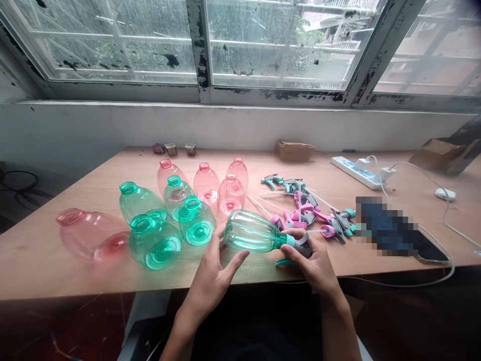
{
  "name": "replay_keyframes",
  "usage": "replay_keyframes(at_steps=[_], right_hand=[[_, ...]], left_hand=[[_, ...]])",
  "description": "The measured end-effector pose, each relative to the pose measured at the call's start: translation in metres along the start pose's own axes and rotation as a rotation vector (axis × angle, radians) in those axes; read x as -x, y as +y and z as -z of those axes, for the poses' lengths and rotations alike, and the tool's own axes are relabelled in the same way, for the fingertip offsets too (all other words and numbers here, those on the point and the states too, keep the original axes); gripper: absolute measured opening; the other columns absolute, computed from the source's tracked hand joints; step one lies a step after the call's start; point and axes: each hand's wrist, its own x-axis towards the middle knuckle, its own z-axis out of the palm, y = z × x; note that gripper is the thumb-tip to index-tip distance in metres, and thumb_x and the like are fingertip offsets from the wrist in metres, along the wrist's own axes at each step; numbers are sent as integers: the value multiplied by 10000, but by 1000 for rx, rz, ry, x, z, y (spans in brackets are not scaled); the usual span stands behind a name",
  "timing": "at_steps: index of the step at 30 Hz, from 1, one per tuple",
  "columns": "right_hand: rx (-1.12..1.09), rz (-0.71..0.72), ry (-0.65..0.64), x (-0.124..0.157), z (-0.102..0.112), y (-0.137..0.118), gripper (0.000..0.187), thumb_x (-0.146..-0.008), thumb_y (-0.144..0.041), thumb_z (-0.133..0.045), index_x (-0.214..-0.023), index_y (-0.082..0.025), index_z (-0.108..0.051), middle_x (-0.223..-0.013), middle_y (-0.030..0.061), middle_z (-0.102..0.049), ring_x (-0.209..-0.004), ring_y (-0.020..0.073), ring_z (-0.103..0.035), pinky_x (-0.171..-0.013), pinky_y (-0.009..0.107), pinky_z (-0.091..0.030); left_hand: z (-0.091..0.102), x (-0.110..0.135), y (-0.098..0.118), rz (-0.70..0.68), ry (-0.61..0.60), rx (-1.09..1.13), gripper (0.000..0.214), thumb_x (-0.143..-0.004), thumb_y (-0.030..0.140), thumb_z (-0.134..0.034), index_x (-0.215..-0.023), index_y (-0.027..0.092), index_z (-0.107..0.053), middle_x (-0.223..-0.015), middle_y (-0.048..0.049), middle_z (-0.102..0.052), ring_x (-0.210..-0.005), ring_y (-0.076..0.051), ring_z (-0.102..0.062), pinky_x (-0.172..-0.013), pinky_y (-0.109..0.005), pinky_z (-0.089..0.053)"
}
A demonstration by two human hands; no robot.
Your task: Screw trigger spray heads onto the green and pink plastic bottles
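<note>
A clear green plastic bottle [252,231] lies on its side above the table's near edge, held between both hands. My left hand [212,273] cups its wide base, with the thumb along its underside. My right hand [313,258] is closed around the grey and teal spray trigger head [298,244] fitted at the bottle's neck.
Several open green bottles [156,240] and pink bottles [206,183] stand on the wooden table [48,260] to the left; one pink bottle [90,233] lies on its side. A pile of loose spray heads [308,208] lies to the right, beside a phone [398,233], a power strip [358,170] and cables.
</note>
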Motion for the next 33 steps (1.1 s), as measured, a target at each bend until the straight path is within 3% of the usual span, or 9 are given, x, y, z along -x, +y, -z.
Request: replay_keyframes(at_steps=[18, 28, 33], right_hand=[[-9, -17, -24, -3, 7, 12, 414, -866, -493, -854, -1132, -205, -723, -890, 16, -648, -786, 176, -622, -678, 291, -670], [3, -13, -26, -2, 7, 12, 401, -869, -499, -851, -1118, -213, -723, -843, -5, -635, -743, 157, -618, -646, 256, -652], [-10, -32, -38, -3, 7, 11, 421, -863, -499, -855, -1133, -207, -717, -868, 8, -641, -774, 177, -627, -678, 298, -678]], left_hand=[[0, 0, 0, -15, 21, -56, 583, -998, 476, -678, -1496, 274, -452, -1583, -105, -571, -1414, -295, -609, -1218, -474, -465], [0, 0, 0, -6, 20, -45, 564, -1005, 476, -674, -1489, 289, -453, -1595, -84, -557, -1421, -278, -600, -1226, -465, -458], [0, -1, 1, -4, 15, -37, 560, -1002, 470, -679, -1485, 291, -457, -1590, -81, -562, -1411, -274, -609, -1219, -452, -467]])
